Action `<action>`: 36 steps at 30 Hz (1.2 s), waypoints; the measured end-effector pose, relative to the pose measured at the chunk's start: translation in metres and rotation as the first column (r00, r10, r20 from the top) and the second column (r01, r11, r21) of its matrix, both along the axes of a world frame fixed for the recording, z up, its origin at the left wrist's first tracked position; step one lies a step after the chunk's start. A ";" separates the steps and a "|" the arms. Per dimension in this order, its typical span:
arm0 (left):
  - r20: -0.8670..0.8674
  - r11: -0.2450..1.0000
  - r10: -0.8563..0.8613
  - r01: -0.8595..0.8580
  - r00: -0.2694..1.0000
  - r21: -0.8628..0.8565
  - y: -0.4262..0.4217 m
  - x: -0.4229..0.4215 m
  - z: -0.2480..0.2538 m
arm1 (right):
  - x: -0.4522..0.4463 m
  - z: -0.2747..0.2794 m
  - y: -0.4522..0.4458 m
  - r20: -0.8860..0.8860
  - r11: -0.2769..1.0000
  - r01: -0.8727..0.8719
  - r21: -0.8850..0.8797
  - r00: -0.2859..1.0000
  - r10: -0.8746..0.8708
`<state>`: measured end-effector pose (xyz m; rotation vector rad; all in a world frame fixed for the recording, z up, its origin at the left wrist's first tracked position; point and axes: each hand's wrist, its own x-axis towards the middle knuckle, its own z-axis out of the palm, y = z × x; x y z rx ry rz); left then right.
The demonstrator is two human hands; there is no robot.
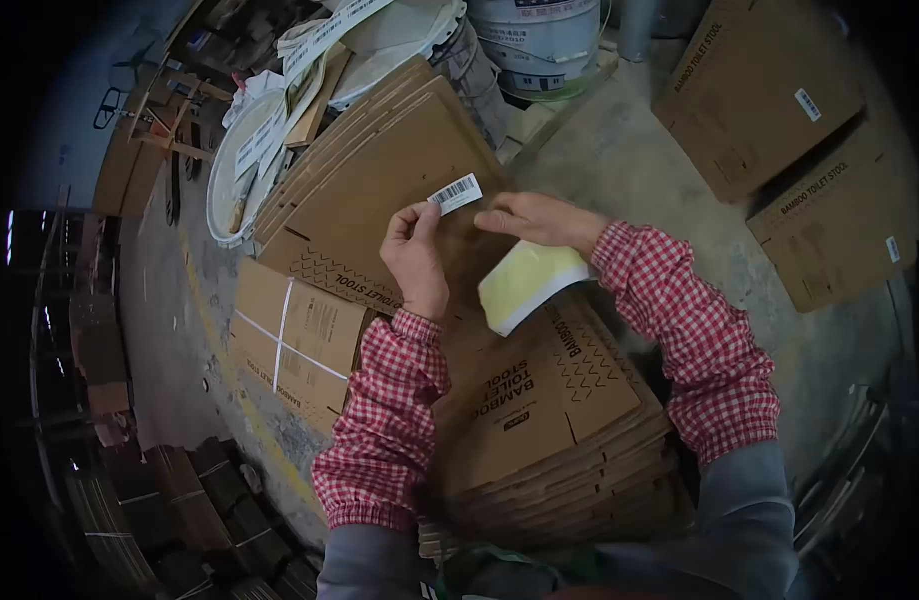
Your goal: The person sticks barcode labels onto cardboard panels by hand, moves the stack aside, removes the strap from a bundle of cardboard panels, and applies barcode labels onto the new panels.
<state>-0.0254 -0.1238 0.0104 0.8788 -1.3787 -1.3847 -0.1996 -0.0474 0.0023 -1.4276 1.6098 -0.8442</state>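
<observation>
My left hand [417, 258] pinches a white barcode label [455, 194] between thumb and forefinger. The label is over the upper part of a brown cardboard carton [380, 180], which leans flat in a stack. To its right is my right hand [540, 217], its fingers pointing left and held close together. A curled pale-yellow label sheet [533, 283] hangs from under that palm; the fingers' hold on it is partly hidden. Below both hands, another stack of flat cartons [550, 400] carries the print "BAMBOO TOILET STOOL".
Strips of labels [265, 140] lie on a white bucket lid [225, 190] at the upper left. A paint bucket [540, 45] stands behind. Two labelled cartons [760, 100] rest on the floor at right. A strapped carton bundle [295, 335] is at left.
</observation>
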 end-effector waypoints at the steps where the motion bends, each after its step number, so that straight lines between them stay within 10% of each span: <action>1: 0.002 1.000 0.007 -0.007 1.000 0.010 -0.004 -0.002 -0.006 | -0.001 -0.006 -0.013 0.064 0.999 0.020 -0.048 0.998 -0.017; 9: 0.010 0.992 0.129 -0.129 0.992 0.013 -0.023 -0.010 -0.034 | 0.005 -0.044 -0.052 0.451 0.935 0.290 -0.207 0.876 -0.172; 36: 0.187 0.842 0.495 -0.417 0.848 -0.342 -0.038 -0.045 -0.047 | 0.027 -0.044 -0.074 0.194 0.718 0.596 -0.359 0.800 -0.567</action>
